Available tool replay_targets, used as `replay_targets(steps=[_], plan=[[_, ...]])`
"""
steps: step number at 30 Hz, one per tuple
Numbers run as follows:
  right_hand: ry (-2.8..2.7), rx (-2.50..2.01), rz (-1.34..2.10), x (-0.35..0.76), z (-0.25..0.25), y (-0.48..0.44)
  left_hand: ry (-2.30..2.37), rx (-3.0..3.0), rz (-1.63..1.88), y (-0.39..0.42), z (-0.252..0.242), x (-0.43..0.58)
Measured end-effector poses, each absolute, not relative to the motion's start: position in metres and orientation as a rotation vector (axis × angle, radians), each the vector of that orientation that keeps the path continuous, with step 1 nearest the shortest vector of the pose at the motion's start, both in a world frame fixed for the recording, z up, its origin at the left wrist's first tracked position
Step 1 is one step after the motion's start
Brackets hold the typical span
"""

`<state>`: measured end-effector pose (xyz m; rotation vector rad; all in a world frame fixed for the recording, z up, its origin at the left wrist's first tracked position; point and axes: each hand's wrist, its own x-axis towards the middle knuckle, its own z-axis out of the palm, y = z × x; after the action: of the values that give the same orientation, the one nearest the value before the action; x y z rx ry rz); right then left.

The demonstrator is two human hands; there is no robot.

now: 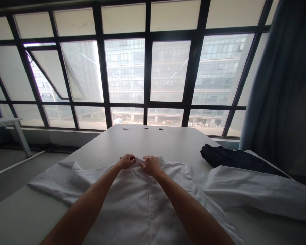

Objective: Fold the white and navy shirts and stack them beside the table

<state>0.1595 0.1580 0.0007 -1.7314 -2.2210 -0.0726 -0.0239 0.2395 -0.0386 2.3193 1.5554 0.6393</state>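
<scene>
At the far left of the view stands a small white side table [3,122] on pale legs, beside a grey floor [7,170]. A white long-sleeved button-front shirt [145,207] lies spread over a white tabletop [153,143], its collar pointing away from the person and its placket running back toward them. One sleeve [49,180] stretches left, its folded cuff end close to the tabletop's left edge. The left hand [126,161] sits at the collar with its fingers curled into the cloth, and the right hand [151,165] sits just beside it, its fingers also bunched on the collar; both appear to be pinching the fabric. Beyond them, a long stretch of tabletop runs to the far edge, where a thin white sheet of paper [130,126] lies near two small round black discs [153,128]; any marks on the paper are too small to read. To the right, a dark navy folded garment [232,157] rests on the tabletop just behind the other shirt sleeve [260,192], which runs out of the frame at the right. A blue-grey curtain [277,85] hangs at the right end of a dark-framed window [148,68] that faces a glass office building [219,68].
</scene>
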Motion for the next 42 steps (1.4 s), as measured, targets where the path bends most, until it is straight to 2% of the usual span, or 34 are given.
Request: replay_targets(steps=[7,10,16,19,24,27,33,42], plan=[[-2.303,-1.763,0.073,0.177,-0.002,0.169,1.293,2.184,0.877,0.243,-0.038,-0.013],[-2.321,-1.781,0.101,0.185,-0.001,0.174,1.343,2.167,0.942,0.241,-0.038,-0.004],[-2.25,-1.783,-0.145,0.206,-0.002,0.155,1.62,2.171,0.988,0.231,-0.027,0.005],[-2.189,-1.854,-0.215,0.229,-0.008,0.125,1.776,2.377,0.79,0.205,-0.024,-0.004],[-2.15,-2.252,0.171,0.272,-0.026,0.074,1.688,2.581,0.297,0.149,-0.041,-0.036],[-2.12,-2.318,0.258,0.284,-0.035,0.063,1.675,2.519,0.109,0.132,-0.051,-0.048],[-2.106,-2.345,0.246,0.291,-0.043,0.089,1.683,2.485,0.035,0.15,-0.044,-0.038],[-2.051,-2.389,0.262,0.315,-0.045,0.165,1.697,2.496,0.036,0.226,-0.043,-0.014]])
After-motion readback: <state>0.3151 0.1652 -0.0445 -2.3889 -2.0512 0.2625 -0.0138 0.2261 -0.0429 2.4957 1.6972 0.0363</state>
